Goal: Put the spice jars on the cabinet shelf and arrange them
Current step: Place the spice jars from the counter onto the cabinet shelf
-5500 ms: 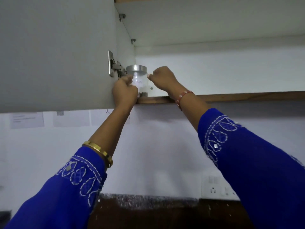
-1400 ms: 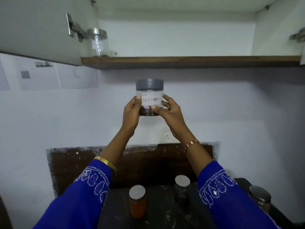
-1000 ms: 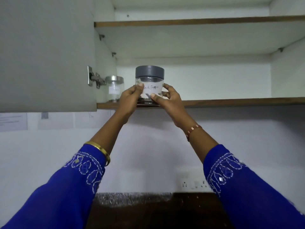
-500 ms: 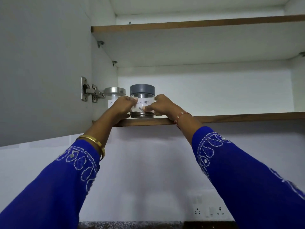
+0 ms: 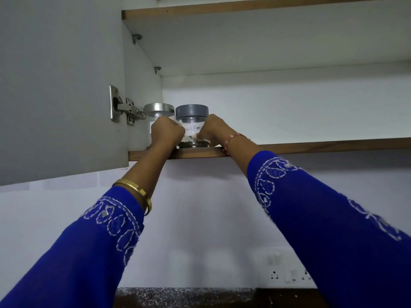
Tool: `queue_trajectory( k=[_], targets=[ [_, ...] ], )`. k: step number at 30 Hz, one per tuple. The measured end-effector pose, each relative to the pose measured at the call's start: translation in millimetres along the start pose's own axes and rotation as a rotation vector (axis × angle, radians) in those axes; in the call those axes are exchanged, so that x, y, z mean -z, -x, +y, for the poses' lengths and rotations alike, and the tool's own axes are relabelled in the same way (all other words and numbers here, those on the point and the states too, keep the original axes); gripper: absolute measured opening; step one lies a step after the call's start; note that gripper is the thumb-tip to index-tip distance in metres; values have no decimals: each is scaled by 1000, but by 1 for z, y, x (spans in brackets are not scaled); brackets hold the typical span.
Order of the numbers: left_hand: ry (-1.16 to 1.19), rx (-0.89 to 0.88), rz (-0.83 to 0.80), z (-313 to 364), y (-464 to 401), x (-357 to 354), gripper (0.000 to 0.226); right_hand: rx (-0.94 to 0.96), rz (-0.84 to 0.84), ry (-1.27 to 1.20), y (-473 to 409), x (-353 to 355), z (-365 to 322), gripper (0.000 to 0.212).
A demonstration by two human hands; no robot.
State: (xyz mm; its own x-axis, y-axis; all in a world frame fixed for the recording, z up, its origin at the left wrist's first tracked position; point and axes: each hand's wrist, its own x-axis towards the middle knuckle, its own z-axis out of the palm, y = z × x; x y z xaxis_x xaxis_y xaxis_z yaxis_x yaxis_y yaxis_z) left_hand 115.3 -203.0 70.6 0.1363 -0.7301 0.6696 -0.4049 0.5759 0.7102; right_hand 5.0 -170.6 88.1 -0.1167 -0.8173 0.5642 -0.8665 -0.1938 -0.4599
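A clear jar with a grey lid and a "Black Pepper" label [image 5: 192,121] stands on the wooden cabinet shelf [image 5: 311,146], near its left end. My left hand [image 5: 166,132] grips its left side and my right hand [image 5: 212,130] grips its right side, fingers curled round the glass. Just to its left, against the cabinet wall, stands a second clear jar with a silver lid [image 5: 159,108], partly hidden behind my left hand. The two jars sit side by side, almost touching.
The open cabinet door [image 5: 60,85] hangs at the left with its metal hinge [image 5: 124,107] close to the silver-lidded jar. An upper shelf [image 5: 266,5] runs overhead. A wall socket [image 5: 287,274] and the dark counter edge [image 5: 184,296] show below.
Both hands lifted the grey-lidded jar from above the counter up to the shelf and set it down beside the silver-lidded jar. They now hold it there on the shelf.
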Motion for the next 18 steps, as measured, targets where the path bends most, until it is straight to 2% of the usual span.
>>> queue_trajectory(
  k=[1,2,3,6,8,12,15,18],
  targets=[
    [15,13,-4,1,0,1,18,-12,3,19,0,0,0,16],
    [21,22,-4,1,0,1,16,-29,3,12,0,-1,0,11],
    [36,26,-2,1,3,3,18,-48,-17,15,1,0,1,18],
    [114,-14,31,2,10,8,15,-61,19,-23,9,12,1,9],
    [181,-47,51,3,18,14,20,-33,89,-43,20,20,1,24],
    [375,-68,97,2,42,23,25,75,287,-120,56,25,2,38],
    [658,8,81,-3,78,29,20,162,326,-191,97,19,5,41],
    [734,23,44,-9,129,32,18,181,308,-255,142,6,11,48]
  ],
)
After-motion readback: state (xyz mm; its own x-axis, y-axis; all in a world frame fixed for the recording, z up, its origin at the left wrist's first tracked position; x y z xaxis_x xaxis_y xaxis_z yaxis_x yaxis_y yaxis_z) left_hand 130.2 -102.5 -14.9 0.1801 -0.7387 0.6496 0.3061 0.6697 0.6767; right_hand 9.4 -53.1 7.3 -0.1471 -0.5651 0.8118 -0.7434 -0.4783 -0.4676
